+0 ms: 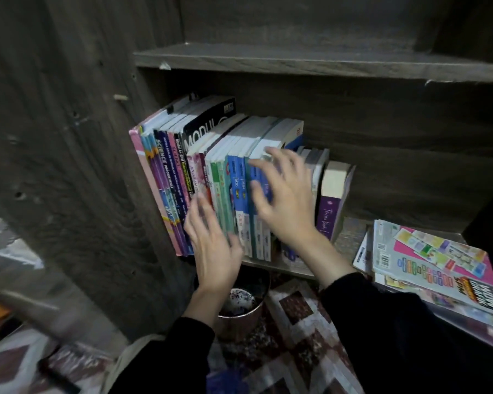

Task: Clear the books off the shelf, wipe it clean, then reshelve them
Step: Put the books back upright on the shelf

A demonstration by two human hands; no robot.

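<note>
i read "science process skills" on a dark spine [163,163] at the row's left, "modul" on the black book [208,129] beside it, "fokus" on the blue spines [237,183], and "spm" on the flat book [461,282] at the right.

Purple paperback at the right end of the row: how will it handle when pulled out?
Probably tips rightward: the purple paperback stands last in the row, nothing propping its right side. Thick page block suggests fair weight; soft cover may flex.

books [211,177] pack the shelf's left; open shelf board [350,237] lies between them and the flat magazine pile [427,265].
</note>
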